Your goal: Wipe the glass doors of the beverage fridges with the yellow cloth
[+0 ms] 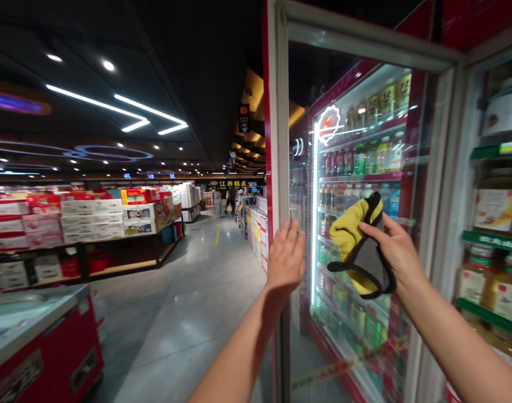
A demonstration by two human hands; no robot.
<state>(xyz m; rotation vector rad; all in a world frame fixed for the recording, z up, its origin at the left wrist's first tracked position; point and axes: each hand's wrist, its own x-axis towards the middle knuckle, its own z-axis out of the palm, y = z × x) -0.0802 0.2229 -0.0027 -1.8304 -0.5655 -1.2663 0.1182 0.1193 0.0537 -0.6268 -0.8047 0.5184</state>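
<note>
A glass door (376,42) with a pale frame and red outer edge stands swung out on the right. My left hand (286,254) lies against the left upright of its frame, fingers extended upward and nothing visible in them. In front of the glass, my right hand (392,246) grips a yellow and grey cloth (365,246) with black edging, thumb on top. The cloth hangs bunched; whether it touches the glass I cannot tell. Through the pane a lit red cooler (352,184) with rows of bottles shows.
Shelves of jars (476,274) are at the far right. A red chest freezer (50,341) stands at the lower left. Stacked boxes (92,218) fill a display behind it. An aisle floor (197,268) runs back to people (224,201) in the distance.
</note>
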